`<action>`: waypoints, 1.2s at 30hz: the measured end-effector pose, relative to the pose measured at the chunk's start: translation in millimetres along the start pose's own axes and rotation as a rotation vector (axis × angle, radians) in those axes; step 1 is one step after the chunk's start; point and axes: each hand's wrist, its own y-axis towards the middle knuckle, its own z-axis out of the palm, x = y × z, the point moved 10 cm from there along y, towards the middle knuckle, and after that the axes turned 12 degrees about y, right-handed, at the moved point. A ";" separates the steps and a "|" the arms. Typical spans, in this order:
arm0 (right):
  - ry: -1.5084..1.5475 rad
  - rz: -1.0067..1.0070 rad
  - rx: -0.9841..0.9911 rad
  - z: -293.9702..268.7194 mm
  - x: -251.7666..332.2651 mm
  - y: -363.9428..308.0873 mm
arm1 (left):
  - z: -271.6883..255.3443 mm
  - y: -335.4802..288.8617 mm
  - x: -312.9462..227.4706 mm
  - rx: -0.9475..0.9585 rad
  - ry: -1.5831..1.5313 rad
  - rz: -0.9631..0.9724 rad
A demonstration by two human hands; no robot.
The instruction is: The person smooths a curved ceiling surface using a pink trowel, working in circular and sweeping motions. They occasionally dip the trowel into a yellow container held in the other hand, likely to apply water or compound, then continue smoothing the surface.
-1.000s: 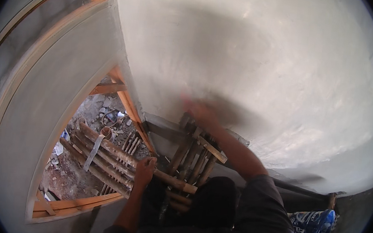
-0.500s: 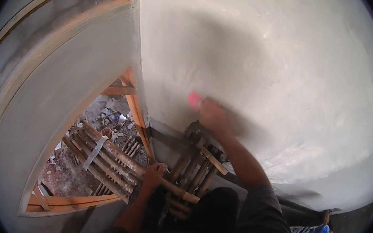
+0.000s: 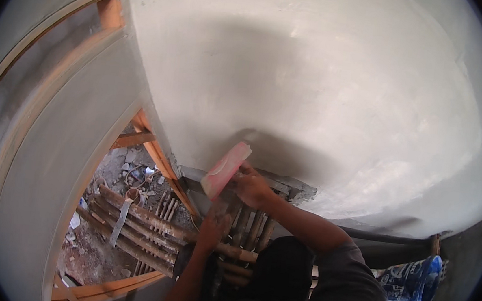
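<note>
My right hand (image 3: 253,189) grips a pink plastering float (image 3: 226,169) with pale ends, holding it tilted in front of the lower part of the plastered wall (image 3: 344,102). The float's pink face is turned partly toward me. Just below its lower end is my left hand (image 3: 216,225), its fingers pointing up and a little blurred. They look apart, with nothing seen between them. Behind this hand run the bamboo poles (image 3: 150,220) of a scaffold. The grey plaster has a rough, ragged lower edge right of my right hand.
An orange wooden frame (image 3: 159,157) borders an opening at left, with rubble (image 3: 91,258) below. More bamboo poles (image 3: 252,227) lie under my arms. At lower right a blue plastic container (image 3: 414,281) lies tilted. A grey wall panel (image 3: 63,127) curves at far left.
My right hand has brought the float down and left, off the wall, turning its face into view. My left hand has left the bamboo pole and risen toward the float. The view has shifted.
</note>
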 end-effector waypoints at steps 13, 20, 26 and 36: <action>-0.115 0.166 -0.222 26.8 10.3 -22.7 | -75.2 98.8 -69.6 -0.396 -0.828 0.194; -0.164 0.292 -0.202 -1.9 -6.4 -35.6 | -211.6 219.2 -198.3 -0.618 -0.186 0.534; -0.117 0.320 -0.208 -3.9 -11.0 -32.5 | -220.2 264.3 -254.7 -0.675 0.121 0.489; -0.801 0.409 0.240 9.2 -52.6 -40.7 | -50.1 196.3 -166.0 -0.556 0.213 0.713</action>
